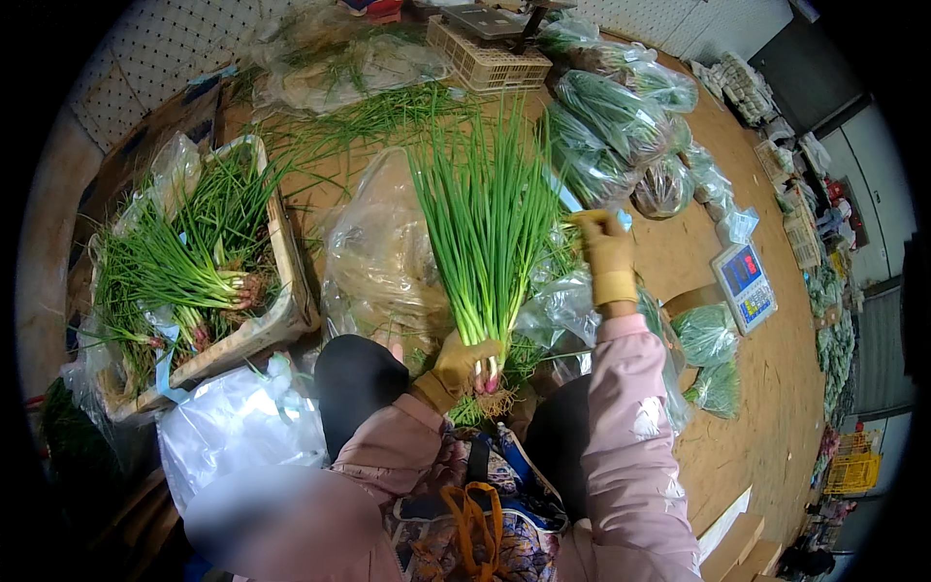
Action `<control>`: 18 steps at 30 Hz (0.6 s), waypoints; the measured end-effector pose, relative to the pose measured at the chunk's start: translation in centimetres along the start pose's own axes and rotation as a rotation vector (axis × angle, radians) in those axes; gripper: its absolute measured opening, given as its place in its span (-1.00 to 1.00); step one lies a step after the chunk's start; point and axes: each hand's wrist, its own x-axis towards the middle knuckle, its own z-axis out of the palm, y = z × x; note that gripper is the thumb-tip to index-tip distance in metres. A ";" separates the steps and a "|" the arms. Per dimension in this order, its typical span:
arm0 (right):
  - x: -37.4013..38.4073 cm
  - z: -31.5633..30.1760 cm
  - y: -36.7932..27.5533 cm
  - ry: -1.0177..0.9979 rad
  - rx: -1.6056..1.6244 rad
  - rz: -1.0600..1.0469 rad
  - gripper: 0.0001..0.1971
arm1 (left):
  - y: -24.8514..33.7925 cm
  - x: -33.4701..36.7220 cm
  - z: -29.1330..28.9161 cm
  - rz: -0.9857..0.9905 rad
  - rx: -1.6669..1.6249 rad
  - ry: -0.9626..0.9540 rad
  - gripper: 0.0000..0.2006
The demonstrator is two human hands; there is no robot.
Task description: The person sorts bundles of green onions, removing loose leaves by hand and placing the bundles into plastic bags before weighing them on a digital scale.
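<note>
In front of me, a tall bunch of green onions point(485, 223) stands with its long green leaves pointing away and its reddish bulbs and roots toward me. My left hand point(454, 372), in a tan glove, is closed round the lower white stalks just above the bulbs. To the right of the leaves, my right hand point(607, 254), gloved too, is raised with its fingers curled closed. Something thin and yellowish shows at its fingertips, too small to make out. A crumpled clear plastic bag point(383, 247) lies just left of the bunch.
On the left, a crate point(291, 276) holds more green onions, with a white plastic bag point(242, 427) before it. Bagged greens point(616, 116) lie at the back right. A digital scale point(745, 286) is at right; loose leaves point(388, 114) and a plastic basket point(485, 60) are farther back.
</note>
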 end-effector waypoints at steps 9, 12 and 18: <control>-9.5 0.9 12.7 -0.644 -0.470 0.266 -0.46 | -0.4 0.2 0.4 0.080 0.032 0.175 -0.81; -10.9 4.7 8.3 -0.651 0.109 0.295 -0.34 | -1.9 1.2 -0.5 0.106 0.365 0.278 -0.61; -11.4 5.5 10.7 -0.372 0.781 0.675 -0.66 | -2.0 0.9 0.9 0.614 1.092 0.245 -0.67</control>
